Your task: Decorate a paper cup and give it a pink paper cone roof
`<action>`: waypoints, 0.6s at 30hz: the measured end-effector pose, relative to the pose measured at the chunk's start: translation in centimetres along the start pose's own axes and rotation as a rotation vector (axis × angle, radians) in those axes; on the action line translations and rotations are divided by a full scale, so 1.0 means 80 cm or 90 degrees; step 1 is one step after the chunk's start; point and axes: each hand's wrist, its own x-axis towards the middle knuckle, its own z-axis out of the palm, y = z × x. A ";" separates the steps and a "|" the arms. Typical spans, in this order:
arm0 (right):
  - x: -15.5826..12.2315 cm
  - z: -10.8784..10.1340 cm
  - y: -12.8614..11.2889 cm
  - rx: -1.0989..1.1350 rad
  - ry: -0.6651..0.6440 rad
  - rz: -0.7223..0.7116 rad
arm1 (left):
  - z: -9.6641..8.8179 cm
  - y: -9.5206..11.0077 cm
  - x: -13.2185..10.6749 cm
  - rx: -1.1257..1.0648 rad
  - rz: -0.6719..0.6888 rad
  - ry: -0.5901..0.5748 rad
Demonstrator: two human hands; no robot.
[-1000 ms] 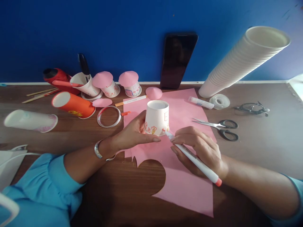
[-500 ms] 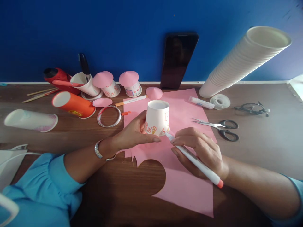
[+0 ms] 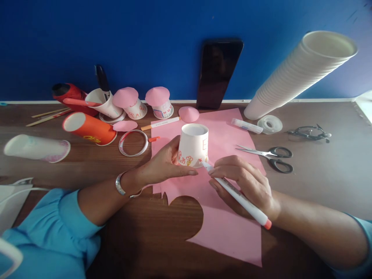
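Orange paper makes up the cup [image 3: 99,130] at nine o'clock from the white cup [image 3: 190,141]; two cone-topped cups [image 3: 138,110] sit around ten. At eight, the left hand [image 3: 164,164] curls round the white cup, thumb along its lower edge, holding it wider end down above the pink sheet [image 3: 229,244]. Cup and hands have hardly moved in the last half-second; what differs is a small red mark [image 3: 200,160], which shows more plainly, with the marker [image 3: 250,206] tip just below it. That suggests the drawn flowers [image 3: 189,160] are gaining another. Whether the tip touches, I cannot tell. At four, the right hand [image 3: 247,176] pinches the marker; scissors [image 3: 270,154] lie at three.
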 end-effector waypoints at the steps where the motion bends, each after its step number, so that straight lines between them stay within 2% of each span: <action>1: 0.000 0.000 0.000 0.000 -0.003 -0.002 | 0.000 0.000 0.000 0.000 -0.001 -0.002; 18: 0.001 0.000 -0.001 -0.005 -0.012 -0.005 | -0.003 -0.005 0.001 -0.029 0.018 -0.006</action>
